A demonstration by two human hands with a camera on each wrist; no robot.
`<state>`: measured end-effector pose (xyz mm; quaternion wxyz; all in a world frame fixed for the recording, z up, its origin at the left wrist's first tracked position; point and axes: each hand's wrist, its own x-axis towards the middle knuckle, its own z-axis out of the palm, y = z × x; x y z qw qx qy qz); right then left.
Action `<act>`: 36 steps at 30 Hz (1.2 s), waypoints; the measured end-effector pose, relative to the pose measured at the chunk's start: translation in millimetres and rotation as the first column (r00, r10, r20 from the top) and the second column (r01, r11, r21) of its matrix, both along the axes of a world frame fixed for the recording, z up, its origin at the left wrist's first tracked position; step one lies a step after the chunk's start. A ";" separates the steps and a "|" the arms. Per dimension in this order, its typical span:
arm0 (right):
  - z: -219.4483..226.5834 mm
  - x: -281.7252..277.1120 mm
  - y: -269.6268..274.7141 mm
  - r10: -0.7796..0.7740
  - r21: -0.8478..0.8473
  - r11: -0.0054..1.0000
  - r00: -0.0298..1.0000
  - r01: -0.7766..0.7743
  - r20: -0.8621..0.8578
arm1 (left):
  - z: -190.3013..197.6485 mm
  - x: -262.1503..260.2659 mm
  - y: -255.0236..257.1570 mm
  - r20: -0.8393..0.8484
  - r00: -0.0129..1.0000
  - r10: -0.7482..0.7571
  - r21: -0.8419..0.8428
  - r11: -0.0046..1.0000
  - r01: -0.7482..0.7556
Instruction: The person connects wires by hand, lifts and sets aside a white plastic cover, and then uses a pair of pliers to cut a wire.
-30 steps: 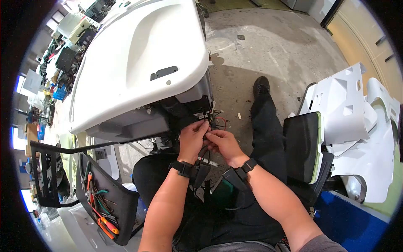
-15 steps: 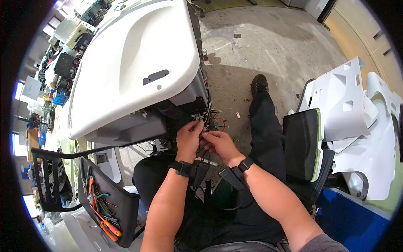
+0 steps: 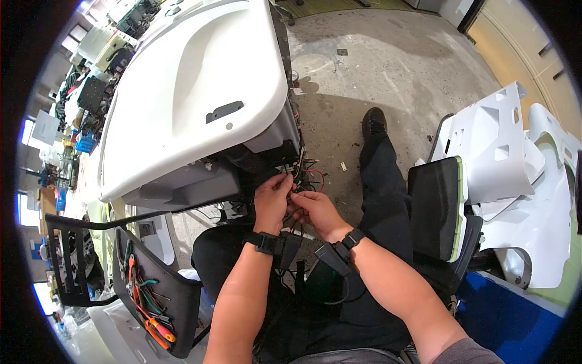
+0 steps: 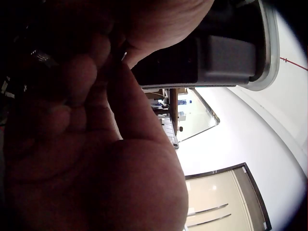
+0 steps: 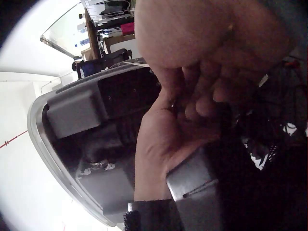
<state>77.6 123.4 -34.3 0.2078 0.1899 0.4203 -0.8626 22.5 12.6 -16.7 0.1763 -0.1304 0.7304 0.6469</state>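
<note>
tangled wires at a white-topped unit's corner lie just beyond two hands, the left hand nearer, the right beside it; fingers bent, any grasp too hidden to tell.

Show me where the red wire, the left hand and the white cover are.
Red wire [image 3: 323, 178]: head view, outer bend of its loop.
Left hand [image 3: 271, 202]: head view, back of the hand.
White cover [image 3: 197, 91]: head view, middle of its upper face.

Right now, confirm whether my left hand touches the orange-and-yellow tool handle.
Apart; the head view shows the left hand by the wires, well clear of the handle.
</note>
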 end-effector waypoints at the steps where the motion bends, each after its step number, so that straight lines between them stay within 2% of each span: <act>1: 0.1 0.1 0.3 -0.001 0.003 1.000 1.000 0.001 -0.002 | -0.3 0.0 0.1 -0.003 1.000 0.000 0.008 1.000 0.000; 5: -0.7 -0.2 -1.1 -0.009 -0.004 1.000 1.000 0.009 -0.002 | 4.6 0.5 1.1 -0.013 1.000 -0.015 -0.011 1.000 0.015; 8: 3.9 0.4 -2.4 -0.077 -0.013 0.997 0.997 0.077 0.013 | 5.6 0.8 2.6 0.025 1.000 -0.015 -0.019 1.000 0.016; 29: 0.7 0.8 -0.9 -0.025 -0.032 0.999 0.999 0.026 0.038 | 1.5 0.6 3.3 -0.067 0.998 -0.002 -0.079 0.997 -0.004; 36: -5.1 1.5 -3.9 -0.013 -0.178 0.984 0.995 0.031 0.098 | -0.8 -0.7 2.0 -0.035 0.999 0.019 -0.061 0.998 -0.021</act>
